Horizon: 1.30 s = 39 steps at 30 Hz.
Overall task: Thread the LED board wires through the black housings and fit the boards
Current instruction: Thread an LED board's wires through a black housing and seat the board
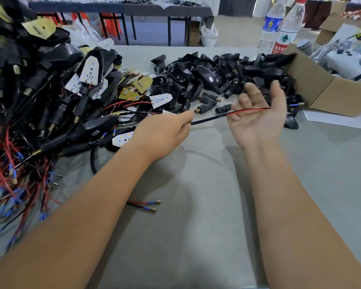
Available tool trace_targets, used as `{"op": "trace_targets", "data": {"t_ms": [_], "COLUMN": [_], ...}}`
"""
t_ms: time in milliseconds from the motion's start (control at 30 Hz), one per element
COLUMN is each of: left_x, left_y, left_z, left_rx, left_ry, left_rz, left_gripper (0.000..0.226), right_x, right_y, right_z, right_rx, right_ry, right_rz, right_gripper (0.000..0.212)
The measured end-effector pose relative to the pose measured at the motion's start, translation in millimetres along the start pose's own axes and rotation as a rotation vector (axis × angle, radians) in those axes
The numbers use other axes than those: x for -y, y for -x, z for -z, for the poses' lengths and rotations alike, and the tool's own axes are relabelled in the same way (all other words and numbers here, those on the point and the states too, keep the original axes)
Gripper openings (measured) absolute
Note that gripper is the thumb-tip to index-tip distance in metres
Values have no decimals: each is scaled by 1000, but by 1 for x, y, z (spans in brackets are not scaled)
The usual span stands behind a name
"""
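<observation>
Pre-thread step: my left hand (165, 132) pinches the black-sleeved red/black wire pair (227, 115), right hand (258, 113) open under it. Next, imo: grab a black plastic housing (208, 77).

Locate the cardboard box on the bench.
In the head view the cardboard box sits at the right edge of the table, just beyond the open right hand, its open side facing the pile of black housings.
</observation>
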State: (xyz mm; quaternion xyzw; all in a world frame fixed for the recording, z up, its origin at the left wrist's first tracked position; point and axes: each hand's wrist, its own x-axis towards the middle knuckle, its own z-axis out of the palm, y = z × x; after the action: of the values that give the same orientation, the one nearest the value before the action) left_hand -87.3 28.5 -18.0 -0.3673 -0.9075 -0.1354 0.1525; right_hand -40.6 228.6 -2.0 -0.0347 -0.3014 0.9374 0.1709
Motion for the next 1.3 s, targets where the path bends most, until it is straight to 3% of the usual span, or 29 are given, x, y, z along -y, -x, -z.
{"op": "trace_targets", "data": {"t_ms": [67,100,133,200,233,300,400,467,533,600,700,800,900,1033,1100,1233,1300], "left_x": [5,5,4,2,1,2,5,7,8,14,23,23,17,12,8,6,3], "left_y": [1,2,4,5,5,6,7,9,11,13,15,27,39,57,64,61,60], "left_z": [0,-1,-3,-6,-7,-8,-4,1,8,17,24,25,34,48,53,53,47], "left_rx": [33,52,68,75,62,29,-74,-242,-440,-592,-633,-596,-501,-228,-149,75,64], "left_ry": [-38,-57,-77,-110,-116,-74,207,510,835,1006,1040,1047,1135,1197,1196,1091,1078], "left_rz": [-20,-29,-34,-29,-26,-23,61,196,335,436,491,508,522,555,531,747,709], "left_gripper": [14,15,15,17,19,23,27,27,29,32,34,36,39,36,32,37,33], "right_x": [10,15,19,18,13,-4,-38,-53,-60,-65,-70,-80,-84,-84,-82,-77,-74], "right_y": [1,0,-1,-3,-2,6,15,18,17,20,21,23,23,26,27,28,27], "right_z": [0,-1,-3,-2,-2,-12,-29,-35,-38,-37,-34,-39,-39,-38,-39,-42,-48], "right_rx": [-160,-297,-458,-770,-830,-640,-135,104,396,605,701,799,812,760,700,598,512], "right_ry": [-57,51,288,1092,1482,1908,2056,2189,2138,2009,2129,2278,2252,1937,1765,1522,1331], "right_rz": [99,175,267,469,599,825,790,734,515,315,444,602,639,393,319,273,238], "right_gripper": [37,31,33,51,58,53,27,24,24,25,48,40,26,16,19,22,22]}}
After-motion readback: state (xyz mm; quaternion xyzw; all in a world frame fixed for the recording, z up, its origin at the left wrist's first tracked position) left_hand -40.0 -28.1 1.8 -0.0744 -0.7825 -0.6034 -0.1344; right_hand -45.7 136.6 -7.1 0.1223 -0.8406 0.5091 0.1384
